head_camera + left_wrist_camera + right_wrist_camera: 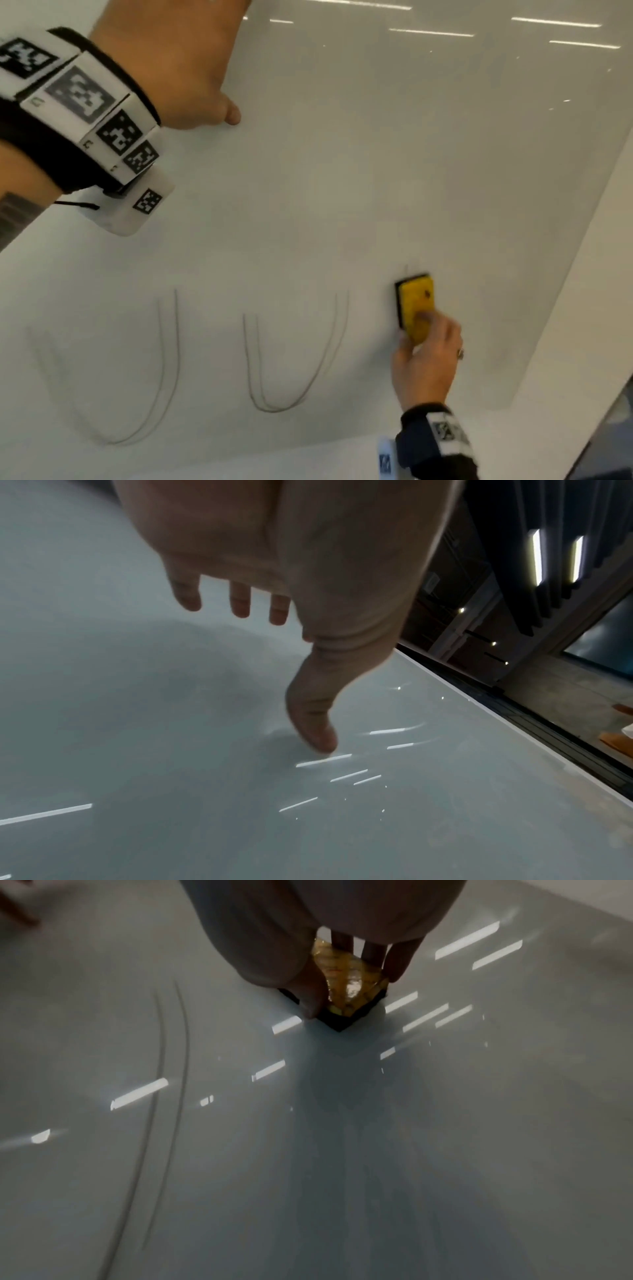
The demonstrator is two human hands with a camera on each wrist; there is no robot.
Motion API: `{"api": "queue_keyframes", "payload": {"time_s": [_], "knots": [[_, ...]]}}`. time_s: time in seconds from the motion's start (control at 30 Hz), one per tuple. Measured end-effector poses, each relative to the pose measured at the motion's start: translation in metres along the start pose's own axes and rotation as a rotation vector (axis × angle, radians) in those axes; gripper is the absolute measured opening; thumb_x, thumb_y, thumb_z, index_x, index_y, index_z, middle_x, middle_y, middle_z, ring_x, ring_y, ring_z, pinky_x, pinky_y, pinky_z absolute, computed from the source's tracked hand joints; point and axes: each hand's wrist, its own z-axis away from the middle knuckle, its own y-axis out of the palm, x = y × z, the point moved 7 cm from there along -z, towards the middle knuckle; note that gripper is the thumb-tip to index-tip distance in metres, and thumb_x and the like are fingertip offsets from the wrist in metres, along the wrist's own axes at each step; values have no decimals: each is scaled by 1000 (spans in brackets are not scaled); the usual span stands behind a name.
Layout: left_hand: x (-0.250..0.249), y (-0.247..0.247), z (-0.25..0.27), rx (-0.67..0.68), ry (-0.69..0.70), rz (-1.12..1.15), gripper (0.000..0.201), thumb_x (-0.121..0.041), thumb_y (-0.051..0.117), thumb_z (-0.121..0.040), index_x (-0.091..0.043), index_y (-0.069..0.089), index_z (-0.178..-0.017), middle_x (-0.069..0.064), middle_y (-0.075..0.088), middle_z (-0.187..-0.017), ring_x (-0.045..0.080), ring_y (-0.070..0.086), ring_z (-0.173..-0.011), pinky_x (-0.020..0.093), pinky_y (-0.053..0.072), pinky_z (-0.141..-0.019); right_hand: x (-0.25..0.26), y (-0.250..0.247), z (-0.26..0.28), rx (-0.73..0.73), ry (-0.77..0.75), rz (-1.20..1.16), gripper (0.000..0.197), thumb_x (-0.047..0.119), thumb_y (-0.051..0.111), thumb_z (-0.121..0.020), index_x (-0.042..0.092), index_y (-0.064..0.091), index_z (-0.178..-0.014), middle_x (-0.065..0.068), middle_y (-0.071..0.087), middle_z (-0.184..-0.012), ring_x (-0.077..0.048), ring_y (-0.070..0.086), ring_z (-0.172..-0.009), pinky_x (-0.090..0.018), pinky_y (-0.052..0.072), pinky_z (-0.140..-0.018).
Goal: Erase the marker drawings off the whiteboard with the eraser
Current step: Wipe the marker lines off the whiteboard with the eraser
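A glossy whiteboard (376, 154) fills the head view. Thin dark U-shaped marker curves (274, 394) run across its lower part, with more faint curves (144, 428) at the lower left. My right hand (424, 359) grips a yellow eraser (416, 305) with a black felt base, pressed flat against the board to the right of the curves. In the right wrist view the eraser (349, 988) sits between thumb and fingers, with two marker lines (171, 1069) to its left. My left hand (181, 61) rests open and flat on the board at the upper left, thumb (315, 723) touching the surface.
The board's right edge (582, 240) meets a white frame, with a dark room beyond it (514, 615). Ceiling lights reflect as bright streaks (431, 32) on the upper board.
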Motion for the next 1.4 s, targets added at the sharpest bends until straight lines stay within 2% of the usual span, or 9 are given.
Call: {"api": "queue_keyframes", "payload": {"time_s": [0.13, 0.33, 0.47, 0.6, 0.8, 0.9, 1.13, 1.27, 1.4], "knots": [[13, -10, 20, -323, 370, -97, 101, -41, 83, -71, -25, 23, -151, 26, 40, -142, 49, 42, -122, 65, 41, -89, 39, -19, -69, -131, -81, -121, 71, -1, 72, -78, 14, 45, -143, -7, 51, -130, -30, 48, -119, -35, 41, -96], [69, 6, 28, -186, 383, -203, 141, -53, 96, -38, -48, 14, -154, 17, 33, -147, 45, 37, -128, 69, 42, -92, 16, 38, 70, 100, -222, 116, 67, 2, 57, -72, 18, 48, -136, -12, 52, -126, -36, 48, -102, -54, 52, -79], [79, 7, 37, -169, 450, -361, 157, -52, 99, -23, -39, 18, -157, 9, 17, -161, 44, 21, -144, 70, 29, -106, 40, 16, 18, -15, -312, 44, 66, -4, 58, -75, 16, 53, -137, -16, 48, -124, -37, 50, -105, -52, 52, -83], [83, 7, 39, -149, 448, -369, 158, -42, 101, -25, -40, 14, -157, 11, 15, -163, 46, 21, -143, 70, 31, -105, 90, -9, -66, -106, -385, -5, 70, -6, 68, -72, 13, 55, -138, -19, 45, -125, -36, 51, -104, -43, 51, -81], [82, 8, 42, -127, 410, -359, 154, -35, 103, -30, -40, 13, -156, 20, 22, -158, 49, 28, -139, 68, 39, -99, 49, 50, 76, 202, -689, 280, 89, -14, 71, -51, 23, 54, -131, -17, 52, -116, -38, 55, -91, -48, 46, -82], [77, 4, 43, -161, 410, -379, 154, -34, 103, -27, -35, 17, -155, 19, 20, -158, 48, 25, -140, 69, 34, -102, 37, 49, 78, 201, -774, 320, 89, -13, 68, -49, 25, 56, -128, -16, 53, -114, -35, 53, -91, -50, 43, -89], [74, 11, 41, -119, 350, -353, 150, -22, 103, -31, -32, 17, -153, 28, 31, -146, 53, 37, -128, 68, 44, -87, 85, 20, -9, 35, -538, 77, 65, -2, 71, -79, 29, 55, -134, -21, 44, -122, -43, 50, -99, -51, 47, -84], [78, 11, 42, -96, 321, -310, 146, -19, 103, -36, -35, 16, -153, 27, 34, -145, 52, 41, -125, 65, 45, -80, 47, 68, 94, 328, -926, 294, 79, -9, 49, -72, 37, 57, -136, -19, 49, -116, -35, 50, -87, -46, 47, -79], [79, 8, 43, -120, 329, -308, 146, -23, 103, -37, -36, 16, -154, 26, 31, -149, 50, 37, -130, 65, 43, -88, 19, 76, 120, 518, -1193, 435, 66, 2, 32, -90, 41, 53, -140, -15, 53, -117, -33, 54, -89, -48, 53, -81]]}}
